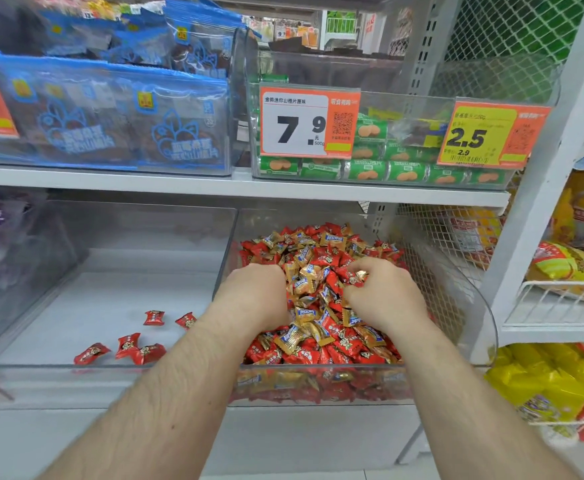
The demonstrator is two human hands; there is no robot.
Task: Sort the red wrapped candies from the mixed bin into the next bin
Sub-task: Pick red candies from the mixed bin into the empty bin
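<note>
Shelving [214, 183] in white ran across the view, two tiers of clear bins on it. On the upper tier, a bin [110, 168] at left held blue pouches [176, 129]; their print was too blurred for us to read. Beside it, another bin [380, 181] held green rolls [363, 169] and carried two orange price tags: one [309, 121] read "7.9" with "500g" under it, the other [491, 135] read "2.5" over a smaller "2.9". The rest of the tag text was too small for us to tell.

Below, the mixed bin [321, 386] was heaped with red and gold candies [318, 244]; we could not count them, and the gold wrappers bore a blue label we could not read. Both our hands were sunk in that heap. Our left hand [255, 289] curled down into the candies, fingertips hidden, so we could not tell whether it held any. Our right hand [384, 292] had its fingers bunched, pinching a clump of red ones [351, 277] at the fingertips.

The next bin [75, 372], just left of the mixed one, held five red candies [127, 344]: three near the front wall, two touching each other, and two further back.
</note>
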